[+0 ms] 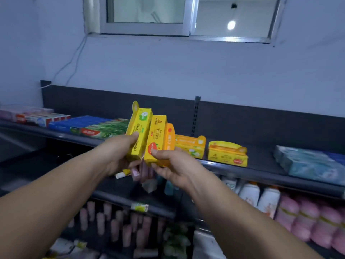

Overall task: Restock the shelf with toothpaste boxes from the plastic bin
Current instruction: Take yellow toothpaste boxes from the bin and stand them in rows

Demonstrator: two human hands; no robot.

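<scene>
Yellow cardboard toothpaste boxes (pixel 149 139) were partway stocked imo: left hand (pixel 119 152) gripped one, right hand (pixel 173 165) pinched two, another yellow pair (pixel 226 154) sat shelved at 3 o'clock.

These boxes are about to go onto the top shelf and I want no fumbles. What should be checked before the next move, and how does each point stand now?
1. Left hand grips the apple box: ok.
2. Right hand holds the strawberry box and orange box together, thumb on the front: ok.
3. Shelved yellow boxes of a matching kind show where these belong: ok.
4. Bare shelf between those and the pale blue packs: ok.
5. Space directly behind the held boxes: cannot tell, hidden.
</scene>
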